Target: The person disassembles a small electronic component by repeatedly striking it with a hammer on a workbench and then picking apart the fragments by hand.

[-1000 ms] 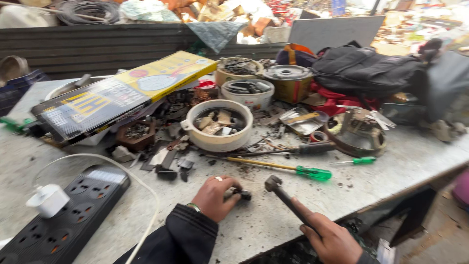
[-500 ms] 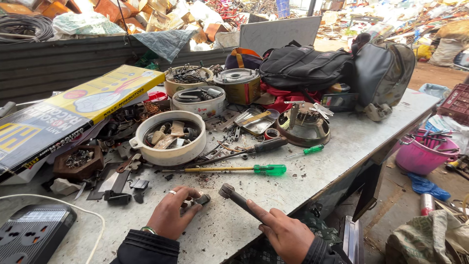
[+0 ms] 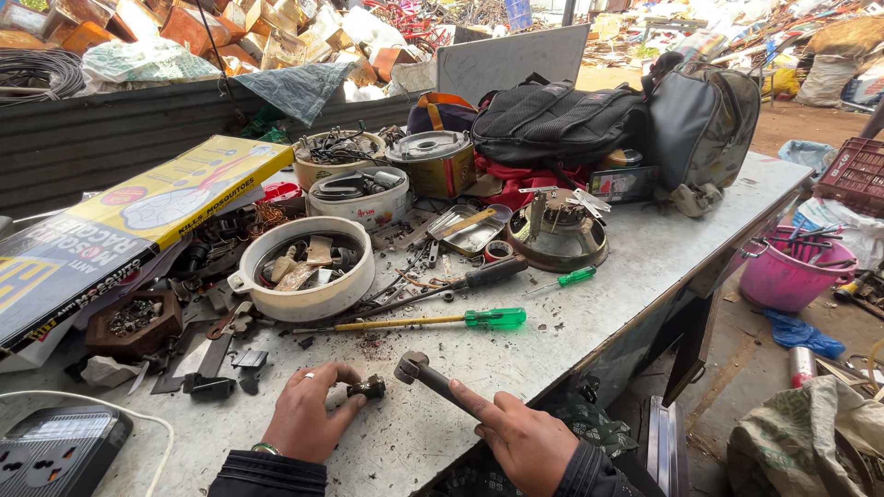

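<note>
The left hand [image 3: 308,419] is pinching a small rusty metal part [image 3: 371,387] between thumb and fingertips, pressing it onto the counter [image 3: 645,267]. Just right of it, the right hand [image 3: 516,433] is gripping a hammer [image 3: 419,370] by the handle, index finger lying along it, the head hovering beside the part. Beyond the hands, a green-handled screwdriver [image 3: 451,320] is lying flat. Further back, a white round bowl [image 3: 304,271] is holding metal scraps, and two tubs [image 3: 354,179] behind it are holding wires and fittings.
</note>
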